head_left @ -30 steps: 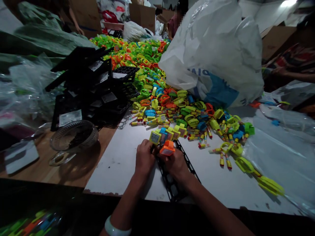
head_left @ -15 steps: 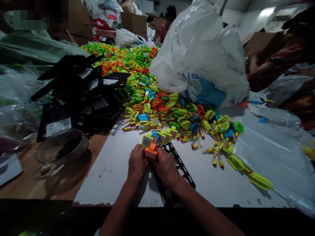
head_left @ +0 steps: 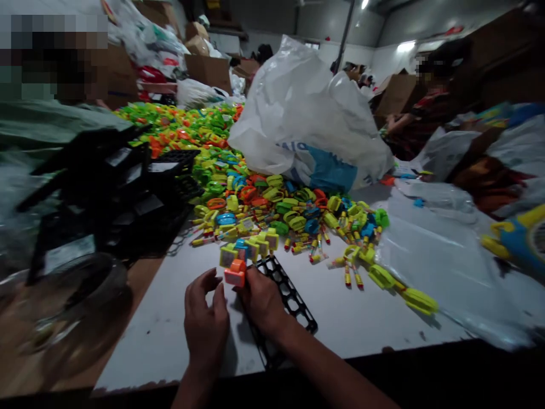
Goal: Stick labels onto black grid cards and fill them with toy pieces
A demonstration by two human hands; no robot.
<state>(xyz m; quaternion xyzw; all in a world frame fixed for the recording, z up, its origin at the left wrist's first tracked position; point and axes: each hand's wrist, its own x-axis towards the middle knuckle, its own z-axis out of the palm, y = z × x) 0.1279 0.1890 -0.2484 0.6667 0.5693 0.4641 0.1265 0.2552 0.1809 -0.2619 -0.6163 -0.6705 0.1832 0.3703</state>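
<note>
My right hand (head_left: 264, 304) is closed around the lower part of an orange toy watch (head_left: 235, 274), at the left edge of a black plastic tray (head_left: 296, 295) with rows of holes. Just left of it, my left hand (head_left: 206, 318) is open, its thumb and fingers apart with nothing between them. Several yellow toy watches (head_left: 263, 243) and a blue toy watch (head_left: 242, 245) stand upright in a group at the tray's far end. My right hand and forearm cover part of the tray.
A heap of colourful toy watches (head_left: 213, 165) spreads behind, with candy-like tubes (head_left: 313, 247) in front. A big white plastic bag (head_left: 310, 113) rises behind. Black trays (head_left: 145, 176) and a clear bowl (head_left: 96, 278) are at left, a flat plastic bag (head_left: 426, 244) at right. People work nearby.
My left hand has let go of the orange toy watch and moved left, its fingers opening. My right hand still holds it. The camera view has swung to the right.
</note>
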